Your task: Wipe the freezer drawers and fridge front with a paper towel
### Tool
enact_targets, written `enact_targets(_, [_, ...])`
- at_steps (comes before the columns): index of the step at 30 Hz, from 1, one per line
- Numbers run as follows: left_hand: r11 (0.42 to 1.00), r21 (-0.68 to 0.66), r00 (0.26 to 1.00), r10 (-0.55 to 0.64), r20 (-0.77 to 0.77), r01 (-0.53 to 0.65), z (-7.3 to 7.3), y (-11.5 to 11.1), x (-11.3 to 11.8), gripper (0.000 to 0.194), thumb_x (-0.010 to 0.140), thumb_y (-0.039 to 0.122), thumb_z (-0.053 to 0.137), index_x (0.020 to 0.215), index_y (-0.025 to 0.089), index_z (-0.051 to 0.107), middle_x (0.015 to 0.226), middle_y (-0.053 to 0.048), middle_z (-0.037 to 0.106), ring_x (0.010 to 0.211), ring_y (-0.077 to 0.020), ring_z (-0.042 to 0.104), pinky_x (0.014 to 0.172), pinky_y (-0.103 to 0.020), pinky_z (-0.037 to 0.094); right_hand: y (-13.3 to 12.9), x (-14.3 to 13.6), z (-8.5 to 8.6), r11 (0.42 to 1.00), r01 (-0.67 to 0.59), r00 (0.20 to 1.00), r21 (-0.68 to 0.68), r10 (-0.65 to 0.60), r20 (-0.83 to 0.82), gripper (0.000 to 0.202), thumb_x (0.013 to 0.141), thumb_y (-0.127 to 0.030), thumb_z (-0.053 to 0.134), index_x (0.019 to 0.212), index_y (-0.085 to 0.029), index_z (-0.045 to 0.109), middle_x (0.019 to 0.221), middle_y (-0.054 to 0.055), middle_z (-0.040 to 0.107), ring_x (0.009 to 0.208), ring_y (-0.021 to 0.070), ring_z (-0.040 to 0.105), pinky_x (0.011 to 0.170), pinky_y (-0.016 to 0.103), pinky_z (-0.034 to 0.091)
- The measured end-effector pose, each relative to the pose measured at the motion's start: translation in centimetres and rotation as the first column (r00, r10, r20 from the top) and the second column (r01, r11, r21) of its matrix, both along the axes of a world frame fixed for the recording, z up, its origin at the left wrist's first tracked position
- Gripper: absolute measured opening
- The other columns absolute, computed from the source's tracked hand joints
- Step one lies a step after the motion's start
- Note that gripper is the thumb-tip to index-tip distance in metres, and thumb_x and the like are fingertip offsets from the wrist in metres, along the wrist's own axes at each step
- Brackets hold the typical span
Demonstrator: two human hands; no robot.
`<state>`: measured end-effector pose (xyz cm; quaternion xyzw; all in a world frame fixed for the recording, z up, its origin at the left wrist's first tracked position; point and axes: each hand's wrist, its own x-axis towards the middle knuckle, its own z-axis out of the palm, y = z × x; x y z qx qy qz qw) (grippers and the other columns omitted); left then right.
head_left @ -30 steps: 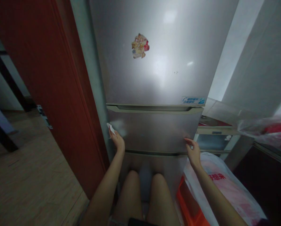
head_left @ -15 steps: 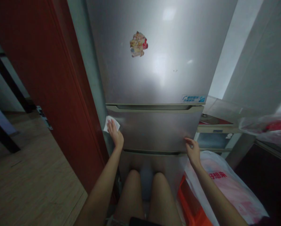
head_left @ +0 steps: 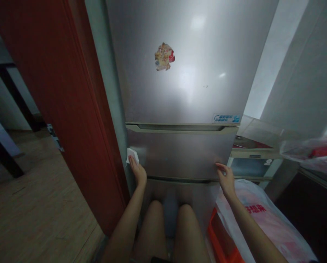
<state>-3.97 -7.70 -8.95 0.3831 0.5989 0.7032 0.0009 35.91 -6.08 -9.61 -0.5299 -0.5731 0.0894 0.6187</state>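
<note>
Head view — I see the left hand, fingers nearly straight, holding a small white tissue at the left edge of the silvery metal fridge drawer, whose long axis runs across to the half-open, seemingly empty right hand — well apart from the tissue.

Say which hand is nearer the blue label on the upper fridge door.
Right. The right hand is below the label, at the lower right of the middle door; the left hand, on a white cloth, is farther off, at that door's left edge.
</note>
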Motion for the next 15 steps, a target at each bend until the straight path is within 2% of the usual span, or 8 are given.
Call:
enact_targets(5, [0.993, 0.117, 0.993, -0.014, -0.117, 0.028, 8.4, 1.7, 0.7, 0.063, 0.084, 0.005, 0.033, 0.146, 0.010, 0.025, 0.157, -0.009, 0.020, 0.144, -0.0151, 0.014, 0.119, -0.033, 0.009, 0.2, -0.2, -0.3, 1.000, 0.001, 1.000, -0.003, -0.001, -0.005, 0.037, 0.071, -0.033, 0.046, 0.096, -0.016, 0.066, 0.097, 0.011, 0.062, 0.092, 0.0232, 0.055, 0.090, 0.043, 0.043])
enact_targets(7, [0.981, 0.180, 0.971, -0.025, -0.236, 0.069, 10.6, 2.0, 1.5, 0.065, 0.081, 0.001, 0.032, 0.145, 0.011, 0.031, 0.157, -0.007, 0.020, 0.145, -0.0154, 0.012, 0.119, -0.034, 0.008, 0.3, -0.2, -0.5, 1.000, 0.000, 1.000, -0.006, 0.000, -0.006, 0.038, 0.071, -0.034, 0.045, 0.097, -0.015, 0.066, 0.098, 0.011, 0.061, 0.093, 0.0232, 0.055, 0.090, 0.043, 0.042])
enact_targets(8, [0.975, 0.202, 0.954, -0.026, -0.297, 0.089, 11.1, 2.0, 1.9, 0.068, 0.078, -0.001, 0.031, 0.145, 0.012, 0.032, 0.157, -0.006, 0.020, 0.145, -0.0157, 0.010, 0.119, -0.036, 0.008, 0.4, -0.3, -0.6, 1.000, -0.001, 1.000, -0.008, 0.001, -0.008, 0.039, 0.071, -0.034, 0.045, 0.098, -0.015, 0.067, 0.098, 0.011, 0.061, 0.092, 0.0231, 0.055, 0.091, 0.043, 0.042])
enact_targets(9, [0.971, 0.211, 0.936, -0.028, -0.352, 0.108, 11.3, 1.9, 2.2, 0.071, 0.075, -0.003, 0.031, 0.145, 0.013, 0.032, 0.157, -0.005, 0.019, 0.145, -0.0162, 0.008, 0.119, -0.038, 0.007, 0.4, -0.3, -0.6, 1.000, -0.002, 1.000, -0.009, 0.001, -0.008, 0.039, 0.071, -0.034, 0.045, 0.098, -0.014, 0.067, 0.098, 0.011, 0.061, 0.092, 0.0230, 0.055, 0.091, 0.044, 0.042])
enact_targets(11, [0.974, 0.187, 0.910, -0.042, -0.412, 0.129, 10.7, 1.5, 2.6, 0.078, 0.070, -0.006, 0.031, 0.145, 0.016, 0.032, 0.157, -0.004, 0.020, 0.145, -0.0166, 0.006, 0.118, -0.042, 0.006, 0.5, -0.3, -0.7, 1.000, -0.005, 1.000, -0.011, 0.005, -0.009, 0.039, 0.071, -0.035, 0.046, 0.097, -0.014, 0.067, 0.096, 0.011, 0.061, 0.090, 0.0228, 0.055, 0.091, 0.044, 0.042])
enact_targets(13, [0.982, 0.126, 0.901, -0.073, -0.428, 0.140, 8.9, 0.9, 2.5, 0.081, 0.069, -0.008, 0.031, 0.145, 0.020, 0.033, 0.156, -0.002, 0.022, 0.145, -0.0170, 0.007, 0.118, -0.046, 0.006, 0.5, -0.2, -0.8, 1.000, -0.010, 1.000, -0.013, 0.010, -0.008, 0.038, 0.072, -0.035, 0.046, 0.096, -0.014, 0.067, 0.095, 0.011, 0.062, 0.089, 0.0223, 0.055, 0.090, 0.044, 0.042])
enact_targets(15, [0.987, 0.066, 0.902, -0.105, -0.418, 0.145, 6.3, 0.3, 2.1, 0.080, 0.070, -0.008, 0.031, 0.145, 0.021, 0.033, 0.155, -0.002, 0.024, 0.145, -0.0169, 0.008, 0.117, -0.047, 0.006, 0.5, -0.2, -0.9, 1.000, -0.015, 1.000, -0.016, 0.015, -0.007, 0.037, 0.073, -0.035, 0.046, 0.096, -0.015, 0.067, 0.095, 0.010, 0.062, 0.088, 0.0216, 0.056, 0.090, 0.043, 0.043])
